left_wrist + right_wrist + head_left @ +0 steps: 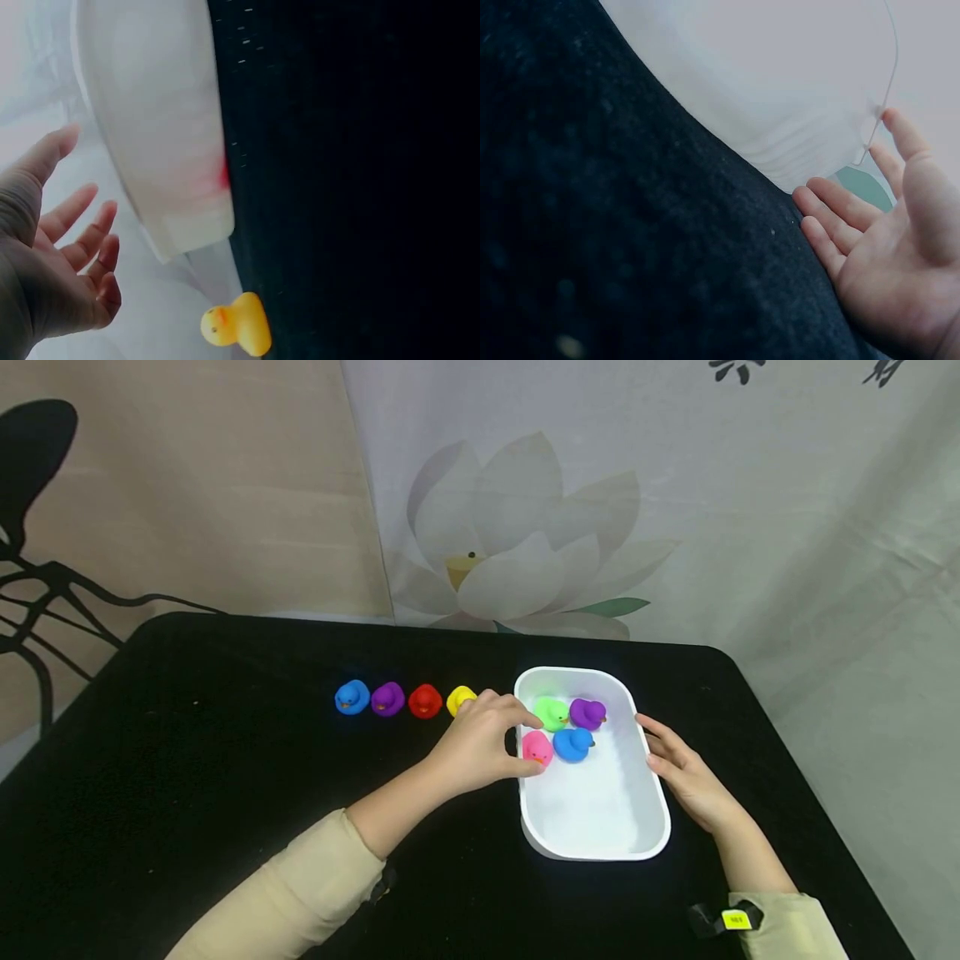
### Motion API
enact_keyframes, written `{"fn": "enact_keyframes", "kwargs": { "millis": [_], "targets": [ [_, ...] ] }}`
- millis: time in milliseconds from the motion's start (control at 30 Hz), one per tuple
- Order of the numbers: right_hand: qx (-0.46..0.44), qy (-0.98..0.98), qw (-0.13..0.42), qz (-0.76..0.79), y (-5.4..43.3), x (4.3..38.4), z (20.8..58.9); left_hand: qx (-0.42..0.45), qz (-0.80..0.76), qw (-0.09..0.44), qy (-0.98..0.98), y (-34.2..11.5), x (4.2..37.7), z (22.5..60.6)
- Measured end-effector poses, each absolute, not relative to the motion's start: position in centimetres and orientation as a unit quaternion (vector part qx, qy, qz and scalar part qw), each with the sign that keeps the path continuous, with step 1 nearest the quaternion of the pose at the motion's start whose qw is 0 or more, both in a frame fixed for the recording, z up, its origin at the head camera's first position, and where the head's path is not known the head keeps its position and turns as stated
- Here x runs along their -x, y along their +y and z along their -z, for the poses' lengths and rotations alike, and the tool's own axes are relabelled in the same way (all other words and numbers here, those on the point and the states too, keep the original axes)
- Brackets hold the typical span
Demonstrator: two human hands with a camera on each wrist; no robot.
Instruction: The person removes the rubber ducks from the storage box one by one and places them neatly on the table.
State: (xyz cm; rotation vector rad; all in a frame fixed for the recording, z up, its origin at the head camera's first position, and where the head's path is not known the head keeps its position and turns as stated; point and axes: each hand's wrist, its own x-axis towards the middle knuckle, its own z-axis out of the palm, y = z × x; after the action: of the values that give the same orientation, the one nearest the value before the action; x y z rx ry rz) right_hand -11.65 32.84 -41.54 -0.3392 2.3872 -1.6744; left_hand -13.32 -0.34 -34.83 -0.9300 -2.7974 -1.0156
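Observation:
My left hand (487, 739) hovers at the left rim of a white plastic tray (600, 827), thumb and fingers spread apart. Just beside its fingertips a pink rubber duck (536, 746) sits inside the tray. In the left wrist view nothing lies between that thumb and the fingers. Green (551, 713), purple (587, 713) and blue (573, 744) ducks share the tray's far left part with the pink one. My right hand (686, 772) rests against the tray's right side; in the right wrist view its thumb touches the rim and fairly straight fingers lie by the outer wall.
Left of the tray, a row of blue (352, 697), purple (387, 699), red (425, 701) and yellow (459, 697) ducks stands on the black tablecloth (225, 760). The left hand partly covers the yellow one. A black chair (37, 468) stands beyond the table at left.

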Motion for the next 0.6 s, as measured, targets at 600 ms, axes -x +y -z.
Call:
{"fn": "enact_keyframes", "kwargs": {
  "millis": [600],
  "targets": [
    [0.118,0.811,0.101,0.564,33.0,11.7,41.6,0.262,0.274,0.001,-0.925,1.6,14.2,36.5]
  ]
}}
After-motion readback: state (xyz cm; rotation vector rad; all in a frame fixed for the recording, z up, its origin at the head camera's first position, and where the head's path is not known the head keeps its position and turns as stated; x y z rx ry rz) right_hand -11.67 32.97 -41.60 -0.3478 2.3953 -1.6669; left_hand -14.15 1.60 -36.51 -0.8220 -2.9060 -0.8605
